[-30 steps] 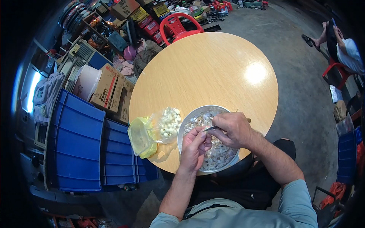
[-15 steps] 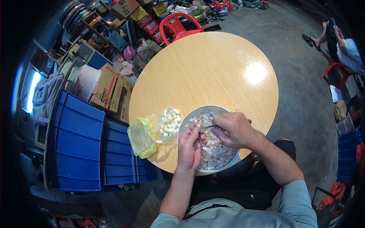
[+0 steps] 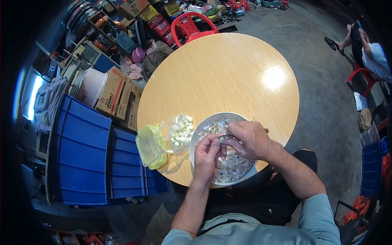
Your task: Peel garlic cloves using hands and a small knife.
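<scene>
Over a white bowl [image 3: 193, 148] on the near side of the round table, my two hands meet. My left hand [image 3: 205, 161] pinches a small pale clove [image 3: 222, 139], apparently garlic, between thumb and fingertips. In my right hand [image 3: 254, 139] is a small knife [image 3: 226, 135]; its blade lies against the clove and the handle end pokes out behind the fist. Papery whitish and purplish garlic skins [image 3: 233, 168] fill much of the bowl. Left of it, a clear plastic bag holds several peeled garlic cloves [image 3: 181, 130].
A clear plastic tub [image 3: 148, 143] in a yellow bag [image 3: 159, 161] sits at the left edge of the wooden table [image 3: 220, 73]. Blue panels [image 3: 79, 153] and cardboard boxes [image 3: 114, 94] stand left. A red chair [image 3: 192, 26] is beyond; a seated person [image 3: 373, 59] is far right.
My left hand has brought the clove slightly right and down, against the knife blade. My right hand has barely moved.
</scene>
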A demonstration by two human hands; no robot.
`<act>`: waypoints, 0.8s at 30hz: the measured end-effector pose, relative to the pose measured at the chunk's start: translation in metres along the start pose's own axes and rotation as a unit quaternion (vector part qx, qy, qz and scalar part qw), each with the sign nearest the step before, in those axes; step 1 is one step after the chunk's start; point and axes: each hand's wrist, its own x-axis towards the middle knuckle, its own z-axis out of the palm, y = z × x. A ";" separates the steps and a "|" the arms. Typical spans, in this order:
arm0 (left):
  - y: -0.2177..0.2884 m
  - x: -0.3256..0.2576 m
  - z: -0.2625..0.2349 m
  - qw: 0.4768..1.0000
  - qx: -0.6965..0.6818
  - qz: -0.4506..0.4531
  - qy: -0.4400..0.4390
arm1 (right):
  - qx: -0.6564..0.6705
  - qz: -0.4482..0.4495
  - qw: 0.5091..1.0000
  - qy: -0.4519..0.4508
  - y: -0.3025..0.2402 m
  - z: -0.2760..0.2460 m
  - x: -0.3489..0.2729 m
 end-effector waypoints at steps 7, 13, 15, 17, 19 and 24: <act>-0.003 -0.003 0.002 1.000 0.008 0.010 0.001 | -0.019 -0.028 0.999 0.029 -0.002 -0.001 0.002; -0.004 -0.008 0.009 0.999 -0.016 0.003 0.028 | -0.017 -0.025 0.999 0.024 -0.004 -0.002 0.002; -0.005 -0.008 0.010 0.999 -0.021 0.004 0.031 | -0.021 -0.030 0.999 0.025 -0.005 -0.003 0.002; -0.006 -0.009 0.012 0.999 -0.026 0.006 0.035 | -0.025 -0.035 0.999 0.025 -0.005 -0.002 0.002; -0.006 -0.009 0.013 0.998 -0.034 0.016 0.042 | -0.008 -0.038 0.999 0.036 -0.004 0.000 0.001; -0.008 -0.009 0.016 0.997 -0.024 0.048 0.057 | -0.001 -0.010 0.999 0.039 -0.004 -0.001 0.000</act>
